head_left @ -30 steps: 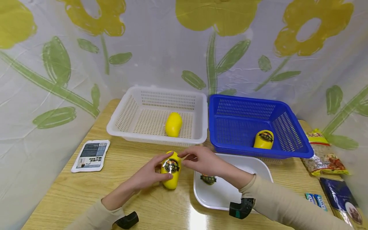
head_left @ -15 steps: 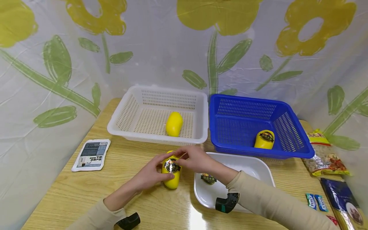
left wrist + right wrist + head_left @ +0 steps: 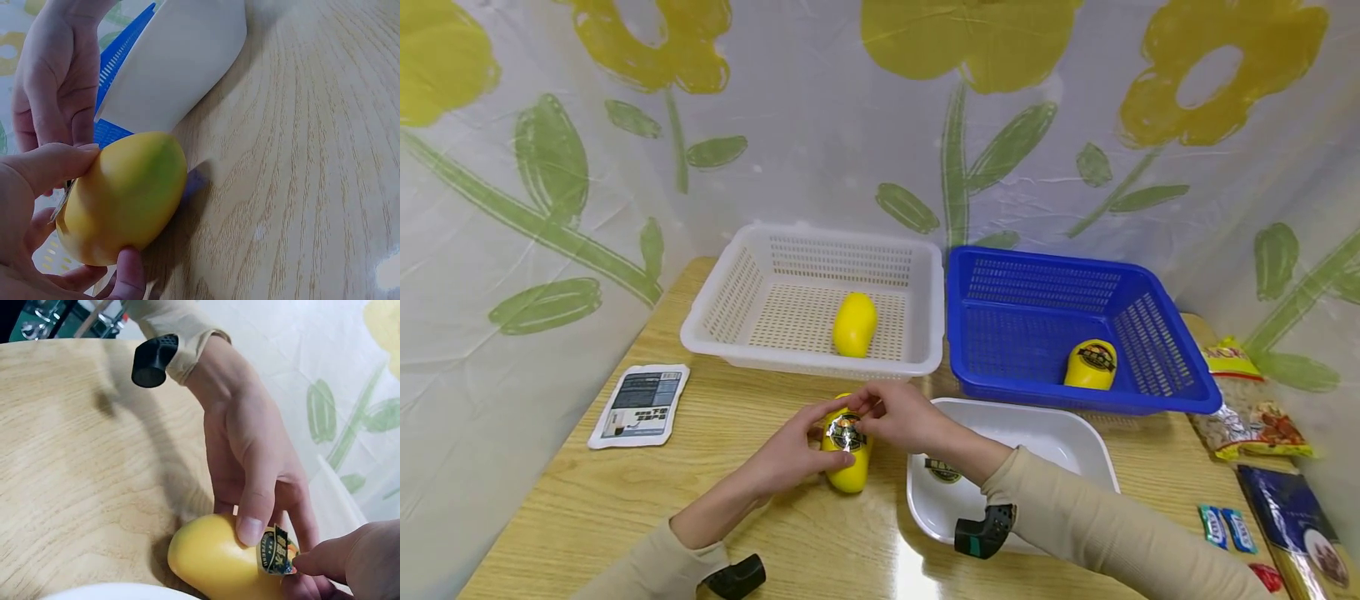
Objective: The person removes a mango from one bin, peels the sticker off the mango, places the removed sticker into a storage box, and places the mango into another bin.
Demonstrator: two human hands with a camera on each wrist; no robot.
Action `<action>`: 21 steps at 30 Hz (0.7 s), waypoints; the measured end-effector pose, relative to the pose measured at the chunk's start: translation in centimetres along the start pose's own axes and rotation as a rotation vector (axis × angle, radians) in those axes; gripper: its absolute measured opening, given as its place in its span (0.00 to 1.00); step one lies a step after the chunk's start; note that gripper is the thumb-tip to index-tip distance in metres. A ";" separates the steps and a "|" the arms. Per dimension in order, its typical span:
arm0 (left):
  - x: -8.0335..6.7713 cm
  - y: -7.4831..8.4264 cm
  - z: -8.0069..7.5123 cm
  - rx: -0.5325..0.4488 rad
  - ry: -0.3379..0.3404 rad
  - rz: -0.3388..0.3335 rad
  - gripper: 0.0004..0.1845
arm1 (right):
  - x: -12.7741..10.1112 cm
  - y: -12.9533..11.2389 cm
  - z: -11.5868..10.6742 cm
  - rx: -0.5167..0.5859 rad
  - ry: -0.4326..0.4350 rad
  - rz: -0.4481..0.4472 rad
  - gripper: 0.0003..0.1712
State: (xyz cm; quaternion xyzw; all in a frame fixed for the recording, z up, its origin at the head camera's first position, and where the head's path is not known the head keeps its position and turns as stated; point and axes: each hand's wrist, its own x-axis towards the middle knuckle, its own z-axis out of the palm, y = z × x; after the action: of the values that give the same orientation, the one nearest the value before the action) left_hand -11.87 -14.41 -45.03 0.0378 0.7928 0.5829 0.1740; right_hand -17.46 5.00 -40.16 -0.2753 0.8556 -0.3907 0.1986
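Observation:
A yellow mango point(image 3: 849, 478) lies on the wooden table in front of the baskets, with a dark label sticker point(image 3: 274, 551) on its upper side. My left hand point(image 3: 786, 457) grips it from the left, thumb near the sticker and fingers round the far side. My right hand point(image 3: 904, 417) reaches over from the right; its curled thumb and forefinger pinch at the sticker's edge. Part of that edge stands off the skin in the left wrist view. Its fingertips are partly hidden in the head view.
Behind stand a white basket point(image 3: 707, 335) with a plain mango point(image 3: 854, 325) and a blue basket point(image 3: 958, 333) with a stickered mango point(image 3: 1090, 365). A white tray point(image 3: 1075, 433) holding a sticker point(image 3: 942, 471) sits under my right forearm. Packets point(image 3: 638, 407) lie at both sides.
My right hand has moved left, from beside the mango onto the sticker's upper right edge. The left hand and the mango have hardly moved.

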 end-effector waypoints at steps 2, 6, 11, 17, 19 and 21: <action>0.0 0.0 0.0 -0.016 -0.004 -0.009 0.41 | 0.0 0.1 0.0 -0.009 0.001 -0.007 0.08; 0.0 0.0 0.0 -0.036 -0.017 -0.010 0.41 | 0.0 0.3 0.1 -0.055 0.000 -0.036 0.06; 0.0 0.1 0.1 -0.039 -0.008 -0.012 0.41 | 0.2 0.5 0.3 -0.100 0.016 -0.103 0.05; 0.1 -0.1 0.5 -0.021 0.029 -0.002 0.41 | 0.1 0.6 0.7 -0.099 0.054 -0.158 0.06; 0.1 -0.1 0.5 -0.017 0.037 -0.006 0.41 | 0.0 0.5 0.7 -0.095 0.062 -0.163 0.06; 0.0 0.1 0.4 -0.016 0.040 -0.008 0.41 | -0.1 0.5 0.7 -0.086 0.068 -0.161 0.05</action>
State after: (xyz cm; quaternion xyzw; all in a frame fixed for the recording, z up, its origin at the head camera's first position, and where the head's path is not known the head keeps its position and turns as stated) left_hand -11.78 -13.99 -45.03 0.0217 0.7915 0.5893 0.1606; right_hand -17.14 4.92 -40.94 -0.3380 0.8529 -0.3776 0.1256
